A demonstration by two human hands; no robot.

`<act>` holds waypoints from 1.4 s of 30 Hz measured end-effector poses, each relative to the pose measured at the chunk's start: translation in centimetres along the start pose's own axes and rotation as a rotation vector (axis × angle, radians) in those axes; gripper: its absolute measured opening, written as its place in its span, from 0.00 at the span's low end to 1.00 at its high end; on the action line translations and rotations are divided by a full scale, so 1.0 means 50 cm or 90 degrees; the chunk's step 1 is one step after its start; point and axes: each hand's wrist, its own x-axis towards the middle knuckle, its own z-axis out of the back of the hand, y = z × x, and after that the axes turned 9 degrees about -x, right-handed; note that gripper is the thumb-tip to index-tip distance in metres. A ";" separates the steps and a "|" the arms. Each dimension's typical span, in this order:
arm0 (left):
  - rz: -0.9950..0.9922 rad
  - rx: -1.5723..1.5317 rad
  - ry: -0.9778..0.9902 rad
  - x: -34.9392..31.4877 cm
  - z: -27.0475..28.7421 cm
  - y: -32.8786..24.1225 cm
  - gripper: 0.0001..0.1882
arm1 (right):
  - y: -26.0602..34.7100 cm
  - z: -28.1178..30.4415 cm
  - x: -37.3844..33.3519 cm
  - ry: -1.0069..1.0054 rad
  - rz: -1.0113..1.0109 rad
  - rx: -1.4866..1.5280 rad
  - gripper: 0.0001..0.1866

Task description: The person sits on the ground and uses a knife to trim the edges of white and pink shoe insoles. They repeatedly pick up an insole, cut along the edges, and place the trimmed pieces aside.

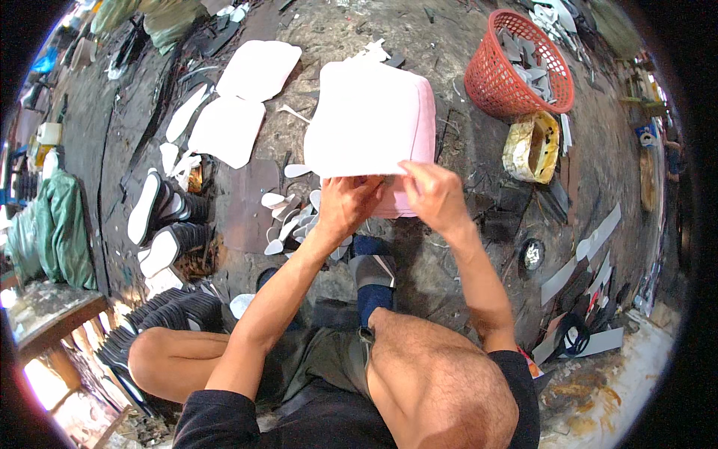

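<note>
A large white sheet (363, 116) with rounded corners is in front of me, tilted up over a pink sheet (426, 120) that shows along its right side and below its near edge. At that edge, my right hand (436, 196) is closed, pinching the corner between thumb and fingers. My left hand (348, 203) is closed at the near edge, its fingertips partly hidden under the sheet. Small white and grey oval cut pieces (288, 217) lie in a heap left of my left wrist.
Two more white sheets (228, 131) lie on the dark littered floor at the left. Stacks of shoe insoles (161, 251) stand nearer. At the right are a red basket (479, 78) of grey scraps, a yellowish cut-open container (516, 153), a round tin (532, 255) and grey strips (602, 228).
</note>
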 end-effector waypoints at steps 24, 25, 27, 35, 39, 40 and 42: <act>0.634 -0.591 -0.497 0.008 0.051 -0.008 0.29 | 0.078 0.008 -0.037 0.113 0.097 -0.230 0.15; 0.611 -0.523 -0.416 -0.005 0.052 0.018 0.33 | 0.104 0.009 -0.054 0.101 0.120 -0.311 0.18; 0.592 -0.574 -0.323 0.005 0.061 -0.018 0.37 | 0.078 -0.007 -0.084 0.047 -0.006 -0.156 0.24; 0.712 -0.977 -0.402 -0.040 0.085 -0.061 0.30 | 0.064 -0.005 -0.013 -0.073 -0.682 0.861 0.38; 0.697 -1.016 -0.400 -0.061 0.102 -0.087 0.29 | 0.101 -0.016 -0.015 0.035 -0.650 1.000 0.31; 0.704 -1.013 -0.396 -0.068 0.099 -0.092 0.29 | 0.111 -0.017 -0.019 0.031 -0.679 1.035 0.29; 0.731 -1.024 -0.377 -0.087 0.093 -0.087 0.29 | 0.116 -0.024 -0.014 0.055 -0.672 1.110 0.26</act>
